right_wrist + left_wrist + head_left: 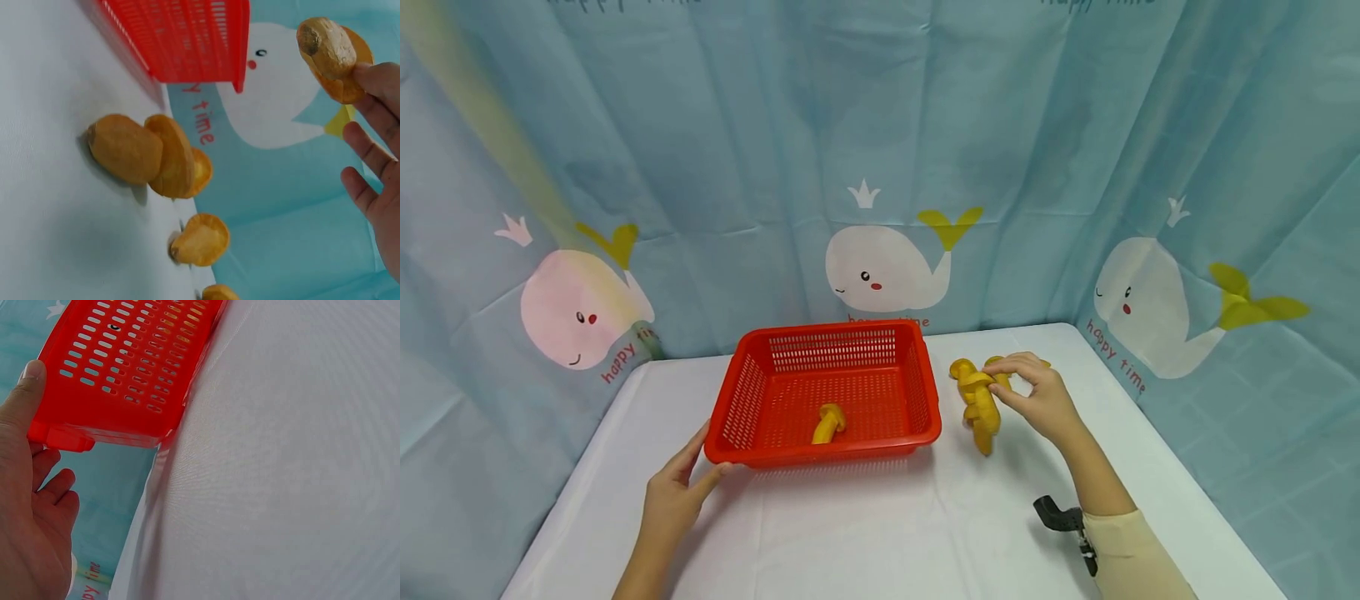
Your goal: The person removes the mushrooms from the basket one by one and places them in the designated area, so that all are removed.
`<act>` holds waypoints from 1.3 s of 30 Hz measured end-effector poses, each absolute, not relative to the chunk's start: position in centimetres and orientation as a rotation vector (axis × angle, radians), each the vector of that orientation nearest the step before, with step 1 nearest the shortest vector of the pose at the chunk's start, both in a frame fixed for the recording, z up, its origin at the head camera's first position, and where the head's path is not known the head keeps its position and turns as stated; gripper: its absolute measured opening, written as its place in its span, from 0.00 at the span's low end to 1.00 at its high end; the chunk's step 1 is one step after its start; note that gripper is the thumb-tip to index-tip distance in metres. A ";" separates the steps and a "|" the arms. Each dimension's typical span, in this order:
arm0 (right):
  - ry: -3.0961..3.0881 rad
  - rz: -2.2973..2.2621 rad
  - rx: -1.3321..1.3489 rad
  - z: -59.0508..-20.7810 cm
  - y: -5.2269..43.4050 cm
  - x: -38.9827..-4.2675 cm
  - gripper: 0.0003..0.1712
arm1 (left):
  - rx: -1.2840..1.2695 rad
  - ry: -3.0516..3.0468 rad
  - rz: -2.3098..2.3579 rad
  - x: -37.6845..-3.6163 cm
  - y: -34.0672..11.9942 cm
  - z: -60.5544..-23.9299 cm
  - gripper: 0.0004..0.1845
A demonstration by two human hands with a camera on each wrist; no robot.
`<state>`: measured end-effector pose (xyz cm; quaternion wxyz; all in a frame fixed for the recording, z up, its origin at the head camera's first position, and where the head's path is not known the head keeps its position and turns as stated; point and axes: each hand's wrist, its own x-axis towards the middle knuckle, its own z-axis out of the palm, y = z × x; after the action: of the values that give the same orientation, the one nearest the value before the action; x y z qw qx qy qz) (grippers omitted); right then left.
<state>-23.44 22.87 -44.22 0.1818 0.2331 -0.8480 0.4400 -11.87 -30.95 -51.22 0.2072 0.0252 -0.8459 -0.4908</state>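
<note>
My left hand [672,497] grips a red plastic basket [820,455] at its near left corner, thumb against the outside and fingers at the rim. Inside the basket lies one yellow-brown mushroom [828,423]. To the right of it, my right hand [1043,402] pinches another mushroom [331,56] between thumb and fingers, raised above the table. Several more mushrooms [125,149] lie on the white cloth beneath; in the head view they overlap with the held one and are partly hidden by the hand.
A white cloth covers the table [850,533]. Blue curtains [760,167] with whale prints stand behind and at both sides. A black wrist mount [1060,515] sticks out by the right sleeve [1131,550].
</note>
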 end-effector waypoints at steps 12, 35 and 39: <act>-2.403 1.266 0.599 -44.9 24.6 -24.0 0.14 | 0.067 -2.376 -1.362 -12.2 -31.4 -51.7 0.40; -2.524 1.222 0.424 -47.0 26.9 -25.1 0.11 | 0.100 -2.369 -1.356 -12.1 -31.3 -51.9 0.40; -2.544 1.253 0.402 -47.6 27.3 -25.3 0.13 | 0.089 -2.369 -1.352 -12.1 -31.3 -51.8 0.40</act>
<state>-25.33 27.30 -47.56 0.1383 0.1392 -0.8796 0.4333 -12.11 -31.30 -51.84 0.2048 0.0319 -0.8496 -0.4849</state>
